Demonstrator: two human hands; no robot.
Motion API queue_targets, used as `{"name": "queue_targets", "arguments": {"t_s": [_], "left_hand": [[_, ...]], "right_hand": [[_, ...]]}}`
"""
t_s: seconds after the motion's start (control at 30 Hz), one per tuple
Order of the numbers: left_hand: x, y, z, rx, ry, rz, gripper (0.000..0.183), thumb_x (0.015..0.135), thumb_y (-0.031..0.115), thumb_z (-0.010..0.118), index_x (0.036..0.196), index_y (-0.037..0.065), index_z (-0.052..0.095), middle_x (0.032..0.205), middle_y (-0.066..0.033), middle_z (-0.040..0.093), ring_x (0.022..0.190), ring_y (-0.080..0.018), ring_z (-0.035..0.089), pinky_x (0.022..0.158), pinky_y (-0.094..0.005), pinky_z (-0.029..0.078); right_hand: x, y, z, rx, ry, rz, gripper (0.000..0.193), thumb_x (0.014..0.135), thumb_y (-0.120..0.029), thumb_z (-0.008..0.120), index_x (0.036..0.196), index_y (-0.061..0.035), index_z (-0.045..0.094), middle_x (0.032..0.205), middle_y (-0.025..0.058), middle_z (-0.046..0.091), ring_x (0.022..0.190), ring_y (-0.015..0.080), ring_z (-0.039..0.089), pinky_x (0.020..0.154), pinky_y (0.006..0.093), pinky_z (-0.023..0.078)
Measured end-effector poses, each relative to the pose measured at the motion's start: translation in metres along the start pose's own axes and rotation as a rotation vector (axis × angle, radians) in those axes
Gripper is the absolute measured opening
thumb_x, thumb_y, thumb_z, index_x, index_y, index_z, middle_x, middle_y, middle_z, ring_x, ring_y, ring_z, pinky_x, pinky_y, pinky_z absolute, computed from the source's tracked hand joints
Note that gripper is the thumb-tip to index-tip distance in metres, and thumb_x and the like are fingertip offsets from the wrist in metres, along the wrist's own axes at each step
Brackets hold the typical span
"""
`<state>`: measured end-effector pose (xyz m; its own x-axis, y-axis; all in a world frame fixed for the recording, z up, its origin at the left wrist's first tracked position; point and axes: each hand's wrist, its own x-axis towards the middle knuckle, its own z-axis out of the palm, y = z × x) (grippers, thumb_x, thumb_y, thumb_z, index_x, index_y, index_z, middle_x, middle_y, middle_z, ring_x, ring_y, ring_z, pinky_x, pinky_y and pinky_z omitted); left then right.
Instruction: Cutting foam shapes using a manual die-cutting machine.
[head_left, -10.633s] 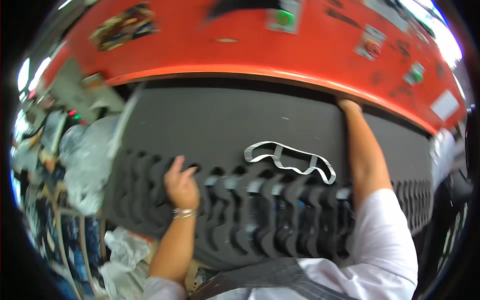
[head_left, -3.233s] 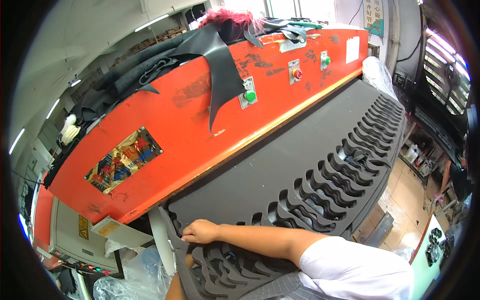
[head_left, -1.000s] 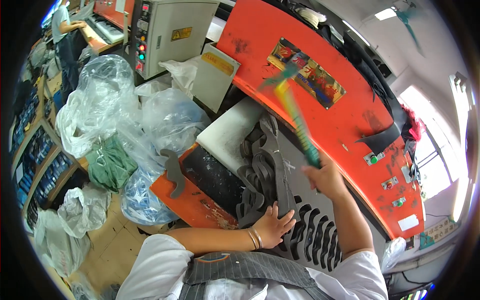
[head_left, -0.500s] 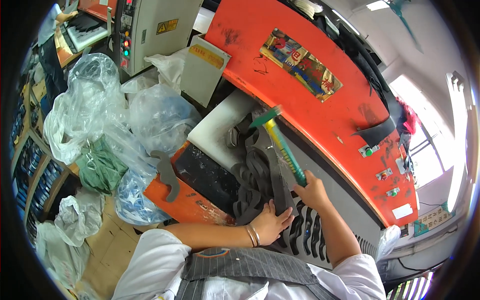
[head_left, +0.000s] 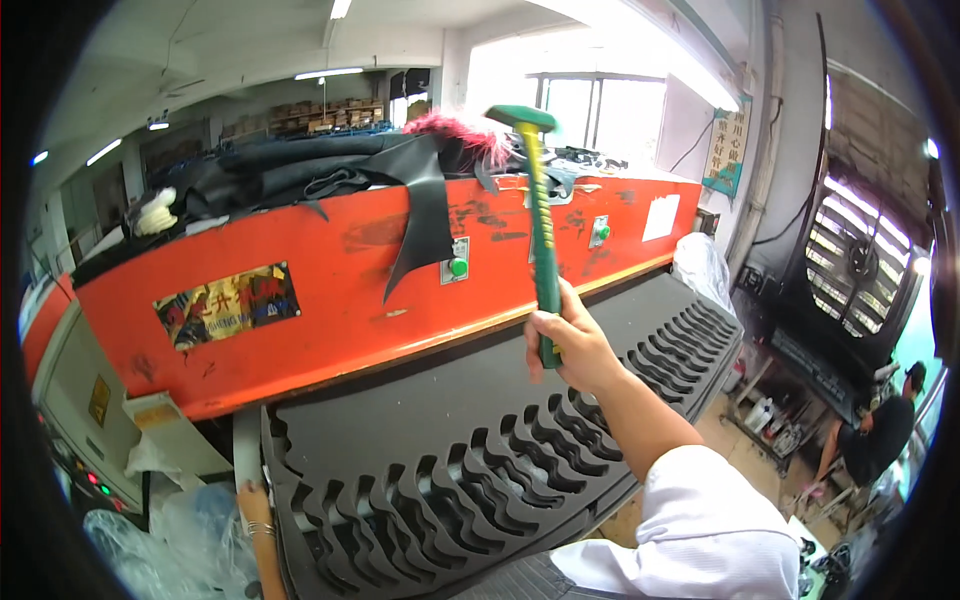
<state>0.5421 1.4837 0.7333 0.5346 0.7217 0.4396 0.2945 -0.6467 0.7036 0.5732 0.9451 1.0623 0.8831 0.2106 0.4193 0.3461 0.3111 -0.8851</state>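
Fingers of the right hand [head_left: 578, 345] curl tight round the green-and-yellow hammer [head_left: 543, 230], head up, above the dark sheet [head_left: 430, 390] with wavy cut-outs! Left hand [head_left: 254, 502] at the sheet's left edge, finger grip impossible to tell; behind, the red machine [head_left: 345, 320].

Glare from the window [head_left: 630, 115], dark rim

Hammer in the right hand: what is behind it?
Behind the hammer, held nearly upright in the right hand, the orange machine front shows on either side; higher up, pink fluffy material and a bright window. Whatever lies directly behind it is covered.
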Motion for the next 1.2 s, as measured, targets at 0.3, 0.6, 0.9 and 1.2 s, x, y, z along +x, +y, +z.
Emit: {"name": "queue_targets", "arguments": {"t_s": [0.3,0.6,0.9,1.2], "left_hand": [[-0.084,-0.053,-0.03,-0.117,-0.366,-0.187,0.038,0.09,0.03,0.061,0.109,-0.003,0.063,0.103,-0.0132,0.066,0.086,-0.0234,0.061,0.079,-0.038,0.047],[-0.073,0.076,-0.046,-0.381,-0.481,-0.573,0.033,0.087,0.024,0.065,0.105,-0.003,0.064,0.1,-0.0134,0.067,0.083,-0.0233,0.062,0.077,-0.0392,0.048],[-0.179,0.051,-0.296,-0.896,0.288,-0.499,0.045,0.09,0.008,0.061,0.132,0.003,0.044,0.107,-0.0064,0.057,0.092,-0.019,0.06,0.078,-0.0329,0.05],[-0.223,0.214,-0.27,-1.052,0.151,-0.217,0.043,0.076,-0.001,0.069,0.116,0.0,0.053,0.106,-0.0081,0.063,0.093,-0.017,0.063,0.086,-0.0302,0.051]], "right_hand": [[0.1,-0.029,-0.173,-0.155,0.404,0.027,0.013,0.087,-0.017,0.064,0.091,-0.0119,0.052,0.067,-0.0002,0.053,0.048,0.0096,0.055,0.033,0.023,0.037],[0.223,-0.022,-0.288,0.088,0.306,-0.179,0.05,0.103,-0.026,0.037,0.149,-0.0124,0.024,0.125,0.016,0.058,0.081,0.0148,0.058,0.061,0.0204,0.047],[0.059,0.027,-0.102,-0.421,0.077,-0.191,0.038,0.098,-0.024,0.053,0.133,-0.0098,0.05,0.085,0.0005,0.059,0.057,0.0019,0.048,0.045,0.0168,0.032],[-0.153,0.075,0.188,-0.439,-0.929,-0.576,0.078,0.074,-0.045,0.078,0.134,-0.0078,0.045,0.129,0.0248,0.046,0.112,0.04,0.053,0.09,0.0453,0.05]]}}
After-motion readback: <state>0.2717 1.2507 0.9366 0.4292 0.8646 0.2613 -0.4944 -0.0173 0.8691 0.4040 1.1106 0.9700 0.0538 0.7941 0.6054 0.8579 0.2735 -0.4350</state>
